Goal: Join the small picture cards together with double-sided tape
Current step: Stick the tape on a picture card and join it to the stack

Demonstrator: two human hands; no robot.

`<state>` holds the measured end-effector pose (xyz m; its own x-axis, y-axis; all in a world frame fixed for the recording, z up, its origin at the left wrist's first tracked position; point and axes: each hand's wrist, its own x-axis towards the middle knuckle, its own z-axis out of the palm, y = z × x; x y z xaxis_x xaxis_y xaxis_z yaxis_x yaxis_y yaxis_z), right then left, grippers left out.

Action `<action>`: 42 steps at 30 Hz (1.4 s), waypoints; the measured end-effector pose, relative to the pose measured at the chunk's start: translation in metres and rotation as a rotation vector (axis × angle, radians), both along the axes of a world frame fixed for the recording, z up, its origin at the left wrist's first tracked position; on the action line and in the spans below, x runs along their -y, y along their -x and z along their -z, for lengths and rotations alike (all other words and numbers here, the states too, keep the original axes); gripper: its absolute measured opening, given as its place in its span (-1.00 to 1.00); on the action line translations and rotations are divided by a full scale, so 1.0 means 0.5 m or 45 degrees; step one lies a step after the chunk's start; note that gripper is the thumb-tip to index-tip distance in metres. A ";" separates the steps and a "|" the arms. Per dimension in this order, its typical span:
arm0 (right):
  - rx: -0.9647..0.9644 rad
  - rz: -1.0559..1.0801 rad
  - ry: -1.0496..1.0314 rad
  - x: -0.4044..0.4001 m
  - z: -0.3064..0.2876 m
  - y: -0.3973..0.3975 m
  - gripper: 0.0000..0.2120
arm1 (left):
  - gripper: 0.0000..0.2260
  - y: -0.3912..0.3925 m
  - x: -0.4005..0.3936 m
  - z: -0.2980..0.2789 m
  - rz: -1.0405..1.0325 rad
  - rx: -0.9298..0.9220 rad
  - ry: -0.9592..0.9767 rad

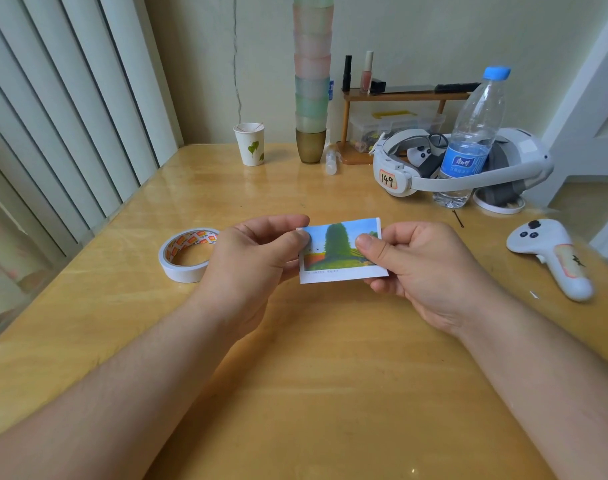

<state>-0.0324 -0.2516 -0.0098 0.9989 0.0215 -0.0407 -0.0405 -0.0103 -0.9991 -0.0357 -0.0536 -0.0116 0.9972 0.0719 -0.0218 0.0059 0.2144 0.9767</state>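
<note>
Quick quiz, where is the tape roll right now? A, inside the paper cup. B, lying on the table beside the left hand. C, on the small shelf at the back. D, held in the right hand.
B: the tape roll lies flat on the table just beside the left hand, while both hands pinch the picture card, the right hand at its other edge.
</note>
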 end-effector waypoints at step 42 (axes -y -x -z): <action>0.267 -0.007 0.082 -0.040 0.033 -0.001 -0.89 | -0.79 -0.014 0.015 0.045 0.262 0.108 -0.286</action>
